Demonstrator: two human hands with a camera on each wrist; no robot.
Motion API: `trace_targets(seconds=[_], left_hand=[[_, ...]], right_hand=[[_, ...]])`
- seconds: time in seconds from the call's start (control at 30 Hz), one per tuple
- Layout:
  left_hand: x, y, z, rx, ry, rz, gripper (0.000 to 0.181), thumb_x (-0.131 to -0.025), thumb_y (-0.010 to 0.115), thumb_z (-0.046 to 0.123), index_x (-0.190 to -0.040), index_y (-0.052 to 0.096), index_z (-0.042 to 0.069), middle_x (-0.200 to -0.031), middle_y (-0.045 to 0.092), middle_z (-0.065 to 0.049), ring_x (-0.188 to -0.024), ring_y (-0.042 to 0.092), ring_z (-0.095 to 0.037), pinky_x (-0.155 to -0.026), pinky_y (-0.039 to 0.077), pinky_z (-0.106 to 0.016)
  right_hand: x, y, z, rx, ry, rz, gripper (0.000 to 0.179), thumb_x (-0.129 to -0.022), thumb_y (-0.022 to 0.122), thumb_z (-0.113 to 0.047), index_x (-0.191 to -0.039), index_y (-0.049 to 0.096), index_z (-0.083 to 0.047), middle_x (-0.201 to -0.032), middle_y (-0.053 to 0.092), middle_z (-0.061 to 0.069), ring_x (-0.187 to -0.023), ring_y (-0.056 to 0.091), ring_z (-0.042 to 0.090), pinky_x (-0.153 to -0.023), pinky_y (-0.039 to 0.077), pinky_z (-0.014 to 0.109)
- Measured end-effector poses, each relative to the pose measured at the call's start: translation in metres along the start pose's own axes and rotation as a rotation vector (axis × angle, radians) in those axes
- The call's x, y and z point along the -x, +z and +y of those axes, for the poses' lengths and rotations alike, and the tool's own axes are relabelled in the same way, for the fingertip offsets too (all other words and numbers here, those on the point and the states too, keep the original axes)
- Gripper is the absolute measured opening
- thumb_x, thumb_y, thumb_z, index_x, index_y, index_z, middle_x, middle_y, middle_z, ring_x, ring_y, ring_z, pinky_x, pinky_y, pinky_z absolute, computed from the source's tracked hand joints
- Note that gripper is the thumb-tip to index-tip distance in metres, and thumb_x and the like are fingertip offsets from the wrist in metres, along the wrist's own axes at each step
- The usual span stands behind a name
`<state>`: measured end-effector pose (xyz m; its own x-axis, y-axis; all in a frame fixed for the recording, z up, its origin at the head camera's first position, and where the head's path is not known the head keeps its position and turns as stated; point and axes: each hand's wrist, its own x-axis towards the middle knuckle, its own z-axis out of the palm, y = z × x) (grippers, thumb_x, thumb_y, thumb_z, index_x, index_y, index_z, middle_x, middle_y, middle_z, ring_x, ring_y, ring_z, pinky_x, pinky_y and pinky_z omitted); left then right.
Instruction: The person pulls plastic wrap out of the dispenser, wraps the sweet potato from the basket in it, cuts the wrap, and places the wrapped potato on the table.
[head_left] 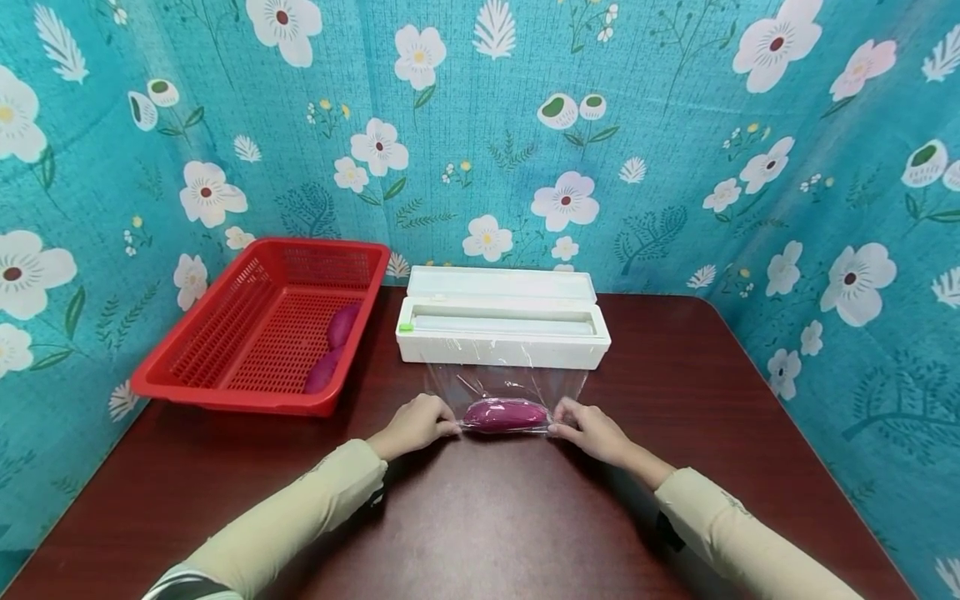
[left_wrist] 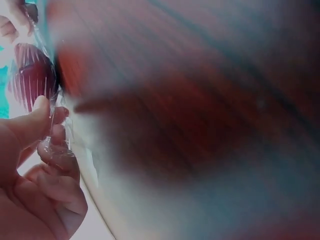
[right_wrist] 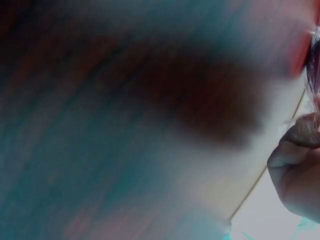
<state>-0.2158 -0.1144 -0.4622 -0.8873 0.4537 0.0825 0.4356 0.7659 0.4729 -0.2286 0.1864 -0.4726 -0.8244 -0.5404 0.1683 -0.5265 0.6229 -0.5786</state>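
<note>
Your left hand is pinching the clear film at one end of the purple vegetable, and your right hand is pinching it at the other. The vegetable is showing through the film, between your hands, before the white box standing on the counter.

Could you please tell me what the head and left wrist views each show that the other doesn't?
Only the head view shows two purple items inside the red basket, and the green tab on the white box.

Only the left wrist view shows the left hand from its palm side.

Both show that hand, the right hand, clear film over a third purple item, and the table.
</note>
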Motion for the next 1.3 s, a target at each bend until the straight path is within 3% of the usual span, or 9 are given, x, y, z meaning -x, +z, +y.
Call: trace_targets(seconds=[0.2,0.4,0.5,0.6,0.77,0.9,1.03,1.2,1.3], left_hand=[[-0.001,-0.002,-0.004,0.063,-0.036,-0.025,0.015,-0.079,0.067,0.026,-0.066,0.069,0.019,-0.065,0.060,0.012,-0.060,0.049,-0.005,-0.053,0.042,-0.030],[-0.002,-0.005,-0.007,0.154,-0.085,-0.025,0.016,-0.079,0.067,0.024,-0.065,0.068,0.015,-0.056,0.051,0.010,-0.054,0.041,-0.004,-0.047,0.035,-0.024],[-0.003,-0.005,-0.009,0.188,-0.074,0.015,0.012,-0.079,0.067,0.021,-0.080,0.064,0.010,-0.056,0.048,0.008,-0.053,0.040,-0.005,-0.046,0.034,-0.023],[-0.003,-0.005,-0.010,0.243,-0.011,0.027,0.029,-0.080,0.066,0.015,-0.107,0.054,0.010,-0.056,0.045,0.006,-0.050,0.040,-0.006,-0.046,0.035,-0.024],[-0.005,-0.005,-0.009,0.249,0.085,-0.027,0.046,-0.087,0.057,0.010,-0.131,0.045,0.015,-0.058,0.048,0.005,-0.049,0.042,-0.004,-0.050,0.039,-0.025],[-0.010,-0.003,-0.007,0.218,0.063,0.001,0.037,-0.089,0.054,0.014,-0.126,0.053,0.014,-0.066,0.054,0.003,-0.055,0.046,-0.004,-0.059,0.043,-0.027],[-0.016,-0.004,-0.001,0.174,0.046,0.064,0.028,-0.090,0.053,0.018,-0.116,0.061,0.013,-0.071,0.057,0.004,-0.067,0.049,-0.007,-0.067,0.043,-0.029],[-0.022,-0.006,0.002,0.045,-0.006,0.110,0.022,-0.088,0.056,0.023,-0.104,0.068,0.016,-0.070,0.047,0.005,-0.068,0.046,-0.010,-0.057,0.039,-0.027],[-0.023,-0.006,0.002,0.004,-0.036,0.128,0.019,-0.086,0.058,0.024,-0.097,0.071,0.016,-0.082,0.049,0.003,-0.075,0.048,-0.012,-0.057,0.040,-0.028]], right_hand=[[-0.001,-0.003,-0.002,-0.035,-0.092,0.005,0.032,-0.085,0.061,-0.011,-0.116,0.052,-0.015,-0.058,0.048,-0.008,-0.051,0.036,0.001,-0.045,0.033,0.021],[-0.003,-0.009,-0.003,-0.058,-0.065,-0.031,0.031,-0.089,0.055,-0.017,-0.119,0.058,-0.011,-0.070,0.056,-0.007,-0.057,0.040,0.003,-0.053,0.037,0.022],[-0.005,-0.010,-0.003,-0.050,-0.055,-0.043,0.029,-0.090,0.054,-0.018,-0.117,0.060,-0.010,-0.079,0.062,-0.005,-0.063,0.044,0.003,-0.058,0.039,0.022],[-0.007,-0.010,-0.003,-0.065,-0.060,-0.053,0.028,-0.090,0.053,-0.018,-0.115,0.061,-0.008,-0.086,0.063,-0.003,-0.066,0.046,0.004,-0.060,0.040,0.023],[-0.010,-0.011,-0.002,-0.112,-0.035,-0.080,0.027,-0.091,0.052,-0.019,-0.113,0.062,-0.006,-0.065,0.055,-0.002,-0.052,0.041,0.002,-0.051,0.039,0.022],[-0.013,-0.010,-0.002,-0.091,-0.022,-0.055,0.024,-0.090,0.053,-0.017,-0.109,0.065,-0.008,-0.061,0.052,-0.002,-0.050,0.043,0.003,-0.049,0.040,0.023],[-0.016,-0.008,-0.004,-0.005,-0.071,0.062,0.017,-0.084,0.061,-0.010,-0.099,0.069,-0.006,-0.069,0.049,-0.004,-0.060,0.046,0.006,-0.053,0.040,0.022],[-0.024,-0.007,-0.008,0.061,-0.197,0.234,0.018,-0.071,0.071,0.001,-0.088,0.071,-0.003,-0.087,0.055,0.006,-0.068,0.052,0.012,-0.055,0.042,0.022],[-0.028,-0.007,-0.010,0.037,-0.264,0.239,0.023,-0.070,0.069,0.008,-0.090,0.069,-0.003,-0.094,0.061,0.009,-0.074,0.057,0.015,-0.060,0.045,0.025]])
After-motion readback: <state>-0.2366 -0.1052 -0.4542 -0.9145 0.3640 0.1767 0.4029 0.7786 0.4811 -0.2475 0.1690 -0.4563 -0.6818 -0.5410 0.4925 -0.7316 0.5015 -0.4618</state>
